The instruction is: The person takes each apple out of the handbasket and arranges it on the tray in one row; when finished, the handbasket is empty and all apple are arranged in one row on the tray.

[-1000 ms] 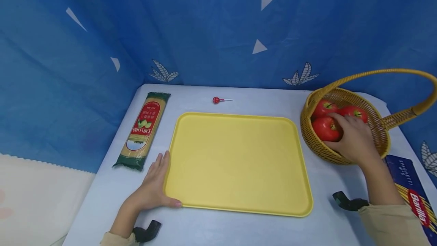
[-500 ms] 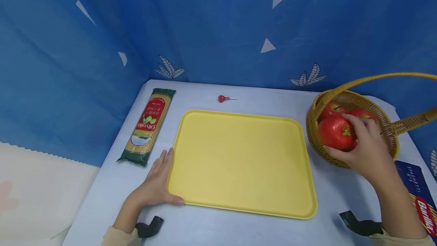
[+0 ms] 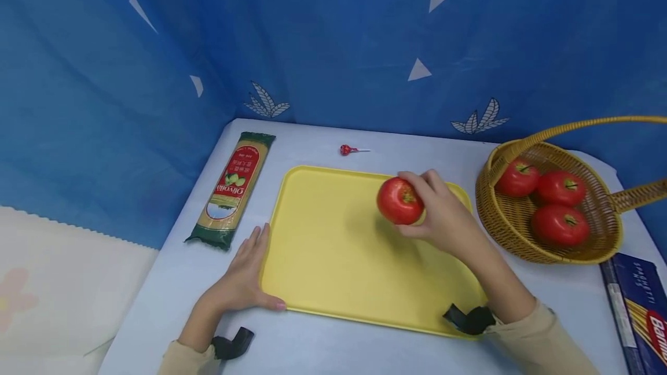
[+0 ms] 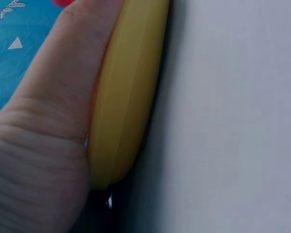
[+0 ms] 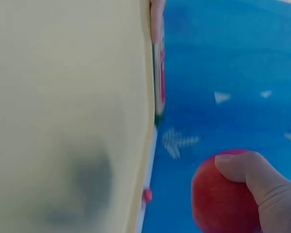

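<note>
A red apple (image 3: 399,200) is held up over the right half of the yellow tray (image 3: 323,247), gripped by my right hand (image 3: 443,213). In the right wrist view the thumb presses on the apple (image 5: 223,199), and its shadow falls on the tray. My left hand (image 3: 242,276) rests at the tray's left front corner, fingers straight along its side and thumb at the front edge. The left wrist view shows the thumb lying against the tray's rim (image 4: 128,92). To the right stands a wicker basket (image 3: 508,236) with three red apples, one of them a near apple (image 3: 560,225).
Left of the tray lies a spaghetti packet (image 3: 231,190). A red lollipop (image 3: 346,150) lies behind the tray. At the right edge is a blue Barilla spaghetti box (image 3: 638,300). The basket's tall handle (image 3: 578,126) arches upward. A blue curtain (image 3: 333,45) hangs behind the table.
My right hand has lifted an apple out of the basket and carried it left over the tray. The left hand has stayed at the tray's corner. The head view has shifted slightly.
</note>
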`<state>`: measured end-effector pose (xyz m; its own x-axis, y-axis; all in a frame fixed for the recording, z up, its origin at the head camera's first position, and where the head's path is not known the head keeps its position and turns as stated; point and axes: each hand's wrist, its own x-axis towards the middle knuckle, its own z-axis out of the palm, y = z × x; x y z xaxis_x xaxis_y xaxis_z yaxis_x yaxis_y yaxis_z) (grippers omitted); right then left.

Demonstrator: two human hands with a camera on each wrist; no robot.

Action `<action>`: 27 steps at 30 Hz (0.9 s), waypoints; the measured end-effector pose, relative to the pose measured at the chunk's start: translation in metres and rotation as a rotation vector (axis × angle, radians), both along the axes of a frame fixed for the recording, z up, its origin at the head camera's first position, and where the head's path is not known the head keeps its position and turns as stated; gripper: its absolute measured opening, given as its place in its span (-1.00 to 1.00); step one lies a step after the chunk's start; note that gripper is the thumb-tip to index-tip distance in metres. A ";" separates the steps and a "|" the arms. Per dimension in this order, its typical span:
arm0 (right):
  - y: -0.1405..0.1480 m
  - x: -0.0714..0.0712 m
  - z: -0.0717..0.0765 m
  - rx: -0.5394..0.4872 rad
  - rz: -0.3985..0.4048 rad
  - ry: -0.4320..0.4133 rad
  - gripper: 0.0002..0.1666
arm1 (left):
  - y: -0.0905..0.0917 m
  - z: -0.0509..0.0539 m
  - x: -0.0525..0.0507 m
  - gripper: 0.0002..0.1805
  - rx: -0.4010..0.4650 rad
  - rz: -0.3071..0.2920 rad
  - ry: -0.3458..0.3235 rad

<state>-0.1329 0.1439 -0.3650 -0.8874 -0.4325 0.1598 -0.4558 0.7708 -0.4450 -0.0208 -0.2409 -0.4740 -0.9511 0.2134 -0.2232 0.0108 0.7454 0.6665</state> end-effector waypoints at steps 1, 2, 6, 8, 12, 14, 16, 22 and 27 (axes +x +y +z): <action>-0.013 -0.003 -0.001 -0.007 0.019 -0.036 0.11 | 0.000 0.000 0.000 0.75 -0.001 0.002 0.000; -0.026 -0.006 -0.002 -0.011 0.037 -0.073 0.10 | 0.000 -0.001 0.000 0.75 -0.002 0.003 0.001; -0.073 -0.018 -0.014 -0.029 0.094 -0.194 0.11 | 0.000 -0.003 -0.001 0.74 -0.017 0.003 0.000; -0.092 -0.024 -0.022 -0.039 0.123 -0.227 0.11 | 0.000 -0.003 -0.001 0.73 -0.017 0.001 -0.001; -0.123 -0.034 -0.038 -0.036 0.156 -0.271 0.11 | 0.001 -0.002 -0.002 0.71 -0.006 -0.003 -0.007; -0.135 -0.037 -0.044 -0.026 0.163 -0.286 0.10 | 0.001 -0.002 -0.002 0.70 -0.005 -0.003 -0.012; -0.146 -0.040 -0.049 -0.013 0.169 -0.291 0.10 | 0.002 -0.001 -0.002 0.70 -0.009 -0.002 -0.016; -0.172 -0.043 -0.055 0.007 0.189 -0.295 0.10 | 0.003 0.001 -0.001 0.68 -0.013 0.004 -0.027; -0.186 -0.044 -0.058 -0.001 0.175 -0.311 0.13 | 0.003 0.004 0.000 0.68 -0.022 0.017 -0.041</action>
